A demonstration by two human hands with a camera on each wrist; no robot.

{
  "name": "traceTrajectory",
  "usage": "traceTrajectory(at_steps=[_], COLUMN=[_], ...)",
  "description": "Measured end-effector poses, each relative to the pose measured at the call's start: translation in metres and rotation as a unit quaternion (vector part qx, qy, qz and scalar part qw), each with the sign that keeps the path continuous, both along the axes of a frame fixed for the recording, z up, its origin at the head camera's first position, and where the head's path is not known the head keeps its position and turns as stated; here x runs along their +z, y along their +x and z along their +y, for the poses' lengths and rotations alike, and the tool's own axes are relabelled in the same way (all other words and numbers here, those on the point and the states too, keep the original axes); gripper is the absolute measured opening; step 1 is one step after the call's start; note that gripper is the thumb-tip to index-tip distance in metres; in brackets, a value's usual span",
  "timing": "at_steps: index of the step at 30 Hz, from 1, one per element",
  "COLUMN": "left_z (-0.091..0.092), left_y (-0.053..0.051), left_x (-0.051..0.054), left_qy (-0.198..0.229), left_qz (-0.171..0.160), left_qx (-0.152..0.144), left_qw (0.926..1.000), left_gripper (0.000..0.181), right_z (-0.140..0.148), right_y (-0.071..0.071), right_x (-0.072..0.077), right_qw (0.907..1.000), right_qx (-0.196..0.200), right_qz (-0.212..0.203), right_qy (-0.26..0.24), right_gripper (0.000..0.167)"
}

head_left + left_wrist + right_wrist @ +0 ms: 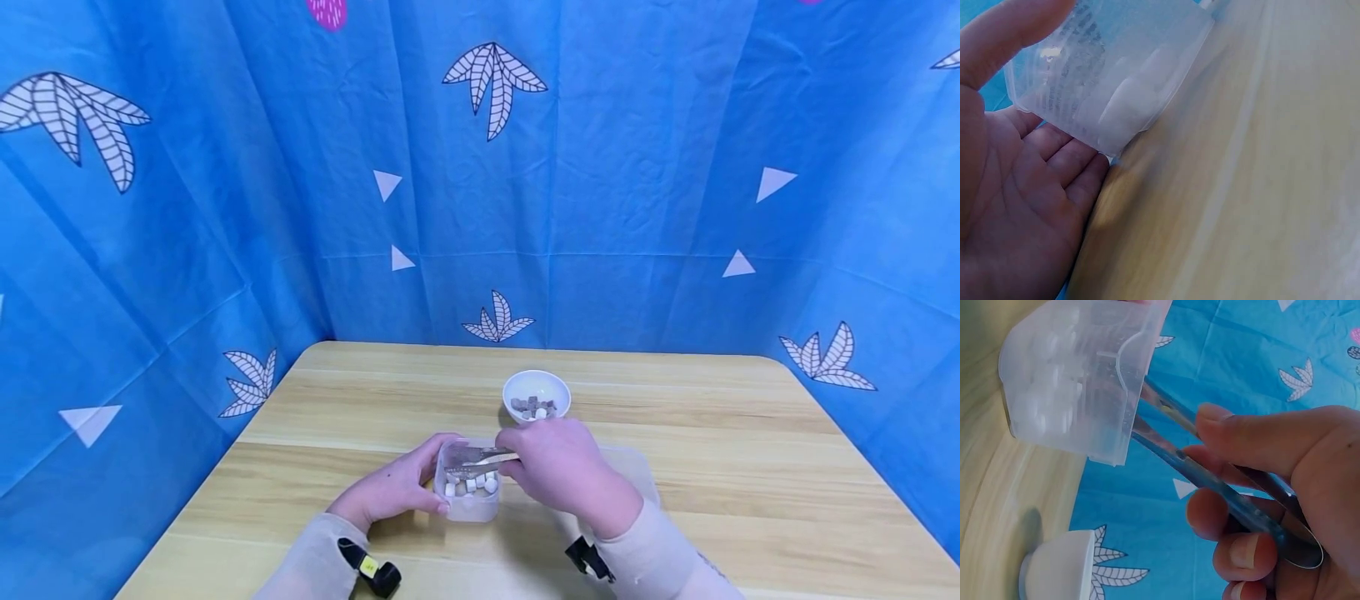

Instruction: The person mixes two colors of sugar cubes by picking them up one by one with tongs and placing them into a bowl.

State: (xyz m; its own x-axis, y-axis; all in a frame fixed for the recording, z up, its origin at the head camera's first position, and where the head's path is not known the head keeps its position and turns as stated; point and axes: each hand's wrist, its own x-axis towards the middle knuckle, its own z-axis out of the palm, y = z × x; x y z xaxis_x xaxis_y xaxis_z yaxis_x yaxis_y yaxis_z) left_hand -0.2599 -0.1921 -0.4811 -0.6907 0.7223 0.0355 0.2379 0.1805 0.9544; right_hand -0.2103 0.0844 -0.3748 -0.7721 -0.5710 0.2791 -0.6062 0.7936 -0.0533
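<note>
My left hand [405, 483] grips the left side of a small clear plastic container [472, 510], its thumb on the near side and its fingers round the far side. Several white cube-like pieces [480, 482] lie inside; the left wrist view shows them blurred through the container wall [1129, 106]. In my right hand [562, 467] is a pair of metal tongs [1210, 487], pinched between thumb and fingers. The tongs' ends reach down into the container over the white pieces; whether they grasp one I cannot tell.
Behind my right hand stands a white bowl [536, 383] with several greyish pieces and a white one in it. A translucent flat piece [633, 467] lies partly under my right forearm. Blue patterned cloth [630, 167] hangs around the wooden table [360, 383].
</note>
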Motion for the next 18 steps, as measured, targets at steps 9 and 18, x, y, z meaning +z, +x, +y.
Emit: traceTrajectory(at_steps=[9,18], left_z=[0.001,0.001], left_y=[0.004,0.002], left_x=[0.004,0.001], left_qy=[-0.04,-0.003], left_qz=[-0.006,-0.016], left_qx=[0.027,0.009], left_qw=[0.9988,0.9998], left_gripper=[0.086,0.084], right_z=[0.0,0.009], right_y=[0.001,0.003], right_x=[-0.001,0.009], right_qw=[0.9997,1.0], right_qx=[-0.009,0.001], right_qz=[-0.016,-0.007], right_qy=[0.017,-0.006], right_gripper=[0.015,0.008])
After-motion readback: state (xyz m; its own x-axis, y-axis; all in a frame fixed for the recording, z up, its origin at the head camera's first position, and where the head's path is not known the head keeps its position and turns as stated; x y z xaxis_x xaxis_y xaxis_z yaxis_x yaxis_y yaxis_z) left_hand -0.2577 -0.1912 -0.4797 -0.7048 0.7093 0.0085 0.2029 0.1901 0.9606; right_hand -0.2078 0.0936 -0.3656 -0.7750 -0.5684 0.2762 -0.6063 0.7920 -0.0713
